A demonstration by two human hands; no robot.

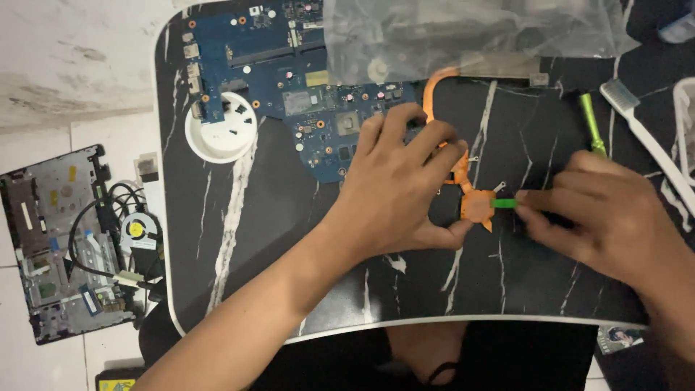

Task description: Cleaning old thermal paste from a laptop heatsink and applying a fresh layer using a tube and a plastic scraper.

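Most open room is the lower left of the tabletop (pixel 239 275), bare dark marble from the near edge up to the white cup (pixel 219 130), so a hand can slide in there easy. Up top it's crowded: blue circuit board (pixel 275 58) and a clear plastic bag (pixel 463 29) block the far side. On the right, a green tool (pixel 591 123) and a white toothbrush (pixel 644 127) lie close together. The copper heat pipe (pixel 463 166) sits mid-table.
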